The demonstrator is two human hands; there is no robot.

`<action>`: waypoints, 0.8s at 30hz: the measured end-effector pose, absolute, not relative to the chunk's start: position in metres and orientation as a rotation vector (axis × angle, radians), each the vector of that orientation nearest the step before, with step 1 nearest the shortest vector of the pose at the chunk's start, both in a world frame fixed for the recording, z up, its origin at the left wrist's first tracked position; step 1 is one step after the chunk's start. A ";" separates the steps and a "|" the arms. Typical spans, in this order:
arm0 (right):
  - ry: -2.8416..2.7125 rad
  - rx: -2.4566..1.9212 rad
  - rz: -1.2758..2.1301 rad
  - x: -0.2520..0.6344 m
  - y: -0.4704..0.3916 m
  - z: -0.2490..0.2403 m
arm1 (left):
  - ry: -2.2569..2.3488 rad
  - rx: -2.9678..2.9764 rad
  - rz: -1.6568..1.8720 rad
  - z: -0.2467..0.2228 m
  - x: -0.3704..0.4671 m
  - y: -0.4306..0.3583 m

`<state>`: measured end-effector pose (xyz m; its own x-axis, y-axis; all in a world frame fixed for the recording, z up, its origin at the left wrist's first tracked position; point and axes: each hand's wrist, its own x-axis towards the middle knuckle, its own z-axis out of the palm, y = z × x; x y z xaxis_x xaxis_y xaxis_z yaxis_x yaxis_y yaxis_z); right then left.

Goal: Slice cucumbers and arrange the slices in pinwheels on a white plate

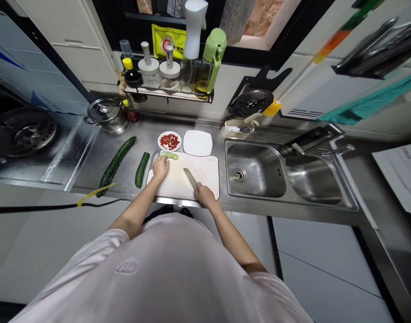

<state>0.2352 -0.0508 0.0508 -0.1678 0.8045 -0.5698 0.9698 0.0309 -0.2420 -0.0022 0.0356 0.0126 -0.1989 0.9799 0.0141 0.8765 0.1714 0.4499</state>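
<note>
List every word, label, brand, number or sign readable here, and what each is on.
No text reads clearly.
Yellow packet: dark characters and a red round mark, too small.
Shirt emblem: outlined lettering, too blurred.
Small red bottle: label too small.
White sheet at far right: faint print, unreadable.
Blue marks at far left: cannot tell if they are writing.
</note>
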 end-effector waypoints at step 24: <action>2.025 1.835 -0.849 0.236 -0.051 0.049 | 2.036 1.954 0.318 0.012 0.022 0.073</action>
